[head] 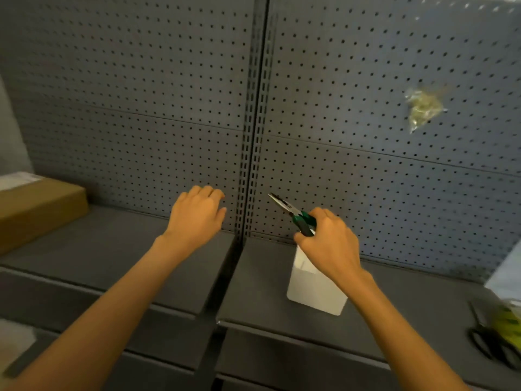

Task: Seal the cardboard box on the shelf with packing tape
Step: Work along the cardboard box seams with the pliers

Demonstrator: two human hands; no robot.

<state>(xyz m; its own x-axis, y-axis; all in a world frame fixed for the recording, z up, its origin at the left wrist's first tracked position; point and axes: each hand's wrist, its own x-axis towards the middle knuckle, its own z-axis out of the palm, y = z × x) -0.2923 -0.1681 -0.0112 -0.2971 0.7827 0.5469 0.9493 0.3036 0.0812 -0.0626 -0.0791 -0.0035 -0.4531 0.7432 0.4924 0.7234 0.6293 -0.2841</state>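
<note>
A brown cardboard box (36, 207) lies on the grey shelf (112, 249) at the far left, partly cut off by the frame edge, with a pale label on its top. My left hand (197, 215) hovers over the shelf near the pegboard, fingers loosely curled, holding nothing. My right hand (327, 241) grips green-handled long-nose pliers (293, 213) whose jaws point up and left. Right under that hand stands a white open-topped container (315, 289). No packing tape can be made out.
Grey pegboard (366, 165) backs the shelf, with a slotted upright post (251, 165) between two panels. A small clear bag (423, 108) hangs on the right panel. Black scissors (485, 337) and a yellow-green packet (507, 325) lie at the far right.
</note>
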